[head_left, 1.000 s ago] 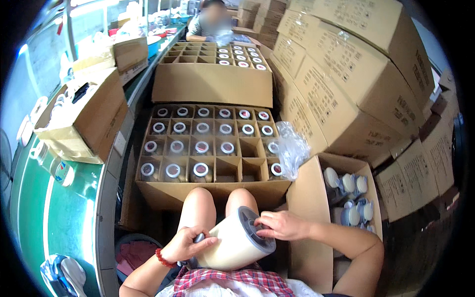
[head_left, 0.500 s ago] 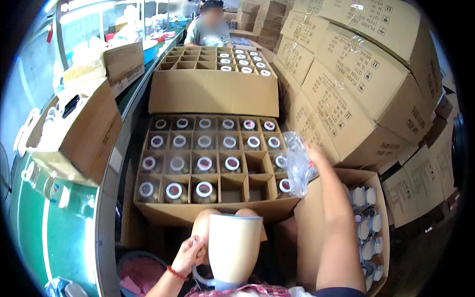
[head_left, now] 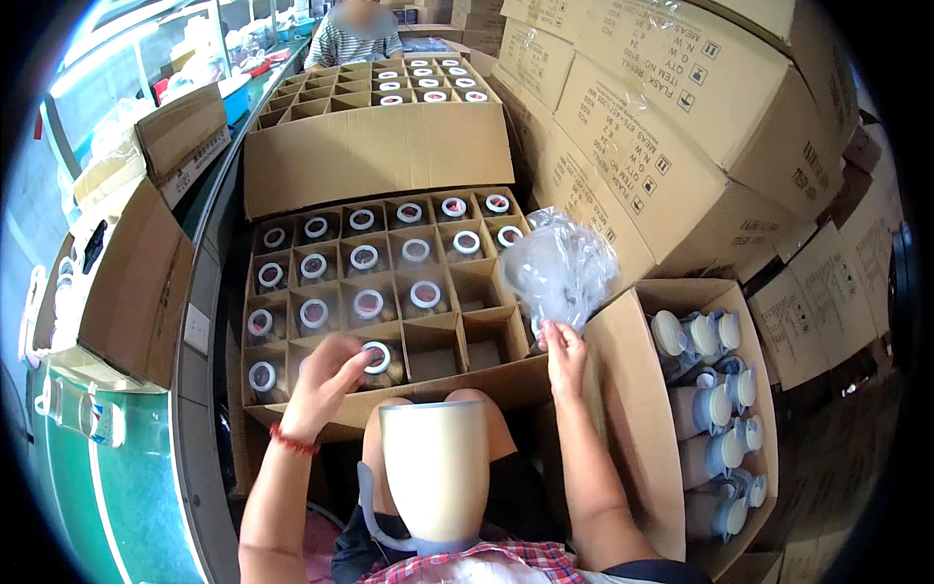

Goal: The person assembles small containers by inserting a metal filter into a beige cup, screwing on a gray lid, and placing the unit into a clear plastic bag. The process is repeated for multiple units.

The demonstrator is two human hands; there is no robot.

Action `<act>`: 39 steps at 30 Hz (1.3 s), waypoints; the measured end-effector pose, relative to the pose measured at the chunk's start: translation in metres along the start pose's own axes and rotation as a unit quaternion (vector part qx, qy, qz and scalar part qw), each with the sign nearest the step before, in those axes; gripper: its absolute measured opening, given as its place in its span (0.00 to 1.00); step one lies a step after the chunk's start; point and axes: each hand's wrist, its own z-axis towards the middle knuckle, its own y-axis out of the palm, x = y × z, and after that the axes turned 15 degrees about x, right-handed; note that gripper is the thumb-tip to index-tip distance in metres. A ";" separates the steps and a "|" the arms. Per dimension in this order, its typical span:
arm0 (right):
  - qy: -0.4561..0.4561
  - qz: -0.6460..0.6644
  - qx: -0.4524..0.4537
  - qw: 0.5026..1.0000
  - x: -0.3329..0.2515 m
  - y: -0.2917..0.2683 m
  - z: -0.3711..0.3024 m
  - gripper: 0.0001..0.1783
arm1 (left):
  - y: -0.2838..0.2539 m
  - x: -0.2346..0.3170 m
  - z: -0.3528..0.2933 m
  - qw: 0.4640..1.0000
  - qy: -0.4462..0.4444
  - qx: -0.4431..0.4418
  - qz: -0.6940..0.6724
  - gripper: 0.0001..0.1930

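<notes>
Fingers (head_left: 362, 352) of the left hand (head_left: 326, 375) are closing around a silver flask liner (head_left: 375, 358), standing upright in the front row of the divided carton (head_left: 389, 292). The cream flask shell (head_left: 435, 470) is sitting mouth-up between the knees, nearer than both hands. Farther right, the right hand (head_left: 564, 352) is pinching a clear plastic bag (head_left: 559, 268).

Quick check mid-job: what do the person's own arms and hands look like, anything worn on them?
Both forearms are bare, with no gloves or long sleeves. The left hand has a thin red beaded bracelet around its wrist. The right hand shows no rings, watch or band. A red plaid garment shows at the lower edge.
</notes>
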 end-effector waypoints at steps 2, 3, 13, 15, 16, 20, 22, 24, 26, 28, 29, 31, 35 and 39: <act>-0.041 -0.020 -0.025 0.999 -0.012 -0.004 -0.022 0.13 | 0.037 0.011 0.031 0.993 0.080 -0.061 0.060 0.25; -0.056 0.007 -0.030 0.998 -0.015 -0.004 -0.031 0.13 | 0.061 0.026 0.043 0.986 0.099 -0.085 0.105 0.32; -0.266 -0.100 -0.053 0.957 -0.022 -0.035 -0.072 0.08 | 0.202 -0.020 0.150 0.921 0.038 -0.305 0.238 0.16; -0.160 -0.055 0.031 0.985 -0.019 -0.046 -0.065 0.07 | 0.178 -0.022 0.136 0.936 0.086 -0.301 0.158 0.10; -0.050 -0.046 0.045 0.997 -0.028 -0.050 -0.065 0.10 | 0.163 -0.017 0.125 0.930 0.117 -0.307 0.166 0.10; 0.048 0.136 -0.017 0.989 -0.028 -0.010 -0.058 0.19 | 0.107 -0.026 0.084 0.955 0.057 -0.266 0.119 0.08; 0.268 0.260 -0.044 0.927 -0.040 0.003 -0.053 0.20 | 0.080 -0.034 0.067 0.973 0.032 -0.199 0.109 0.10; 0.298 0.318 -0.030 0.900 -0.041 0.021 -0.054 0.19 | 0.061 -0.033 0.046 0.990 0.059 -0.111 0.062 0.07; 0.206 0.338 -0.093 0.914 -0.047 0.026 -0.066 0.19 | 0.038 -0.046 0.024 0.993 0.114 -0.024 0.006 0.11; 0.065 0.308 -0.172 0.934 -0.048 0.016 -0.082 0.21 | 0.016 -0.060 -0.004 0.977 0.194 0.070 0.050 0.09; 0.019 0.284 -0.224 0.932 -0.060 0.010 -0.095 0.19 | 0.009 -0.068 -0.022 0.969 0.212 0.115 0.047 0.08; -0.053 0.146 -0.250 0.956 -0.044 -0.008 -0.103 0.18 | 0.003 -0.083 -0.047 0.945 0.260 0.145 0.137 0.09; -0.105 -0.016 -0.292 0.951 -0.011 -0.027 -0.113 0.22 | -0.001 -0.111 -0.081 0.946 0.200 0.066 0.246 0.12; -0.147 -0.033 -0.371 0.916 -0.052 -0.037 -0.115 0.15 | -0.010 -0.103 -0.090 0.989 0.068 0.043 0.121 0.02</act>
